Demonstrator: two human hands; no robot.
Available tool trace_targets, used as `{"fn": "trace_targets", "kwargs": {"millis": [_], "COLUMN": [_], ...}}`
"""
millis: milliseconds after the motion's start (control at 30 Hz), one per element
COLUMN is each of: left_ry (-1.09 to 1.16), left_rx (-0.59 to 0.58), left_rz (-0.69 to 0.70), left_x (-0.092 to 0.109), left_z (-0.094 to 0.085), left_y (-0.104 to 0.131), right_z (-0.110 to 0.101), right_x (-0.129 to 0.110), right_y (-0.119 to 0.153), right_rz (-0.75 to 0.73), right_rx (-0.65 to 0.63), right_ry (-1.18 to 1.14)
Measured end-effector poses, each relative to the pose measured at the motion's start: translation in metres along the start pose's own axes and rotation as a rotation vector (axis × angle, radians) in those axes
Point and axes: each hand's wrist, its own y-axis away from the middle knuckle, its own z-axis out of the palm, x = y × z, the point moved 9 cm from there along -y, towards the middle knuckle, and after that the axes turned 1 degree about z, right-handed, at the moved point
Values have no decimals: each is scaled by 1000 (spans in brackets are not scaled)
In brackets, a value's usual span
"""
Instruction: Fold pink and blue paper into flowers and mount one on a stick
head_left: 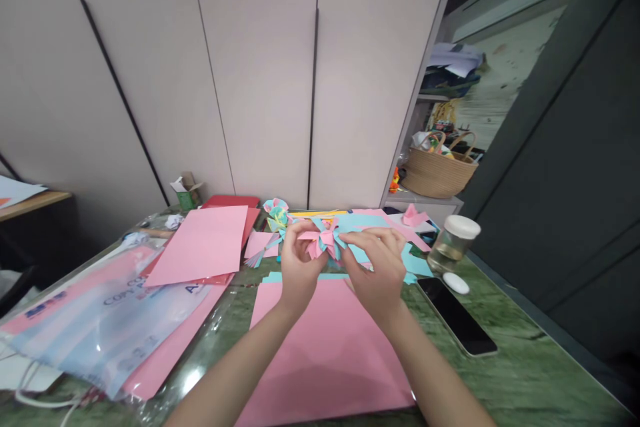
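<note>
Between my two hands is a pink and light-blue folded paper flower [327, 238], raised over the near paper sheets. My left hand [301, 267] grips its left side, thumb below and fingers curled behind. On the right side, my right hand [376, 263] pinches a blue petal between thumb and index finger. Some fingertips are hidden behind the flower. Below my wrists lies a large pink paper sheet [330, 353], with light-blue paper showing at its far edge. Another paper flower [277, 213] in pink, blue and yellow rests just beyond my left hand.
A pink sheet [205, 243] and a clear plastic paper bag [115, 313] cover the left of the green table [540, 360]. To the right are a phone [457, 317], a white oval object [456, 283] and a lidded jar [453, 247]. Cabinet doors [260, 80] stand behind.
</note>
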Motion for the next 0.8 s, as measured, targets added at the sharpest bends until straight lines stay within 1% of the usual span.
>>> {"fn": "trace_targets", "kwargs": {"millis": [167, 267, 333, 400, 500, 567, 633, 700, 800], "left_ry": [172, 283, 364, 427, 461, 456, 445, 443, 448], "left_rx": [-57, -124, -189, -263, -360, -397, -417, -429, -439], "left_rz": [-175, -277, -355, -421, -503, -546, -577, -623, -705], "left_x": [-13, -15, -15, -16, -21, -26, -32, -39, -48], "left_z": [6, 13, 19, 24, 29, 30, 29, 27, 25], "left_y": [-1, -3, -3, -3, -1, 0, 1, 3, 7], "right_z": [1, 2, 3, 4, 7, 13, 17, 18, 20], "right_x": [-2, -1, 2, 8, 25, 34, 38, 39, 32], "right_y": [-1, -4, -4, -4, -1, 3, 6, 4, -1], "right_rz": [-15, -8, 23, 110, 349, 509, 604, 607, 471], "right_rx": [-60, -148, -226, -287, -317, -380, -447, -482, -549], "right_ry": [-10, -52, -134, -280, -503, -599, -646, -613, -459]}}
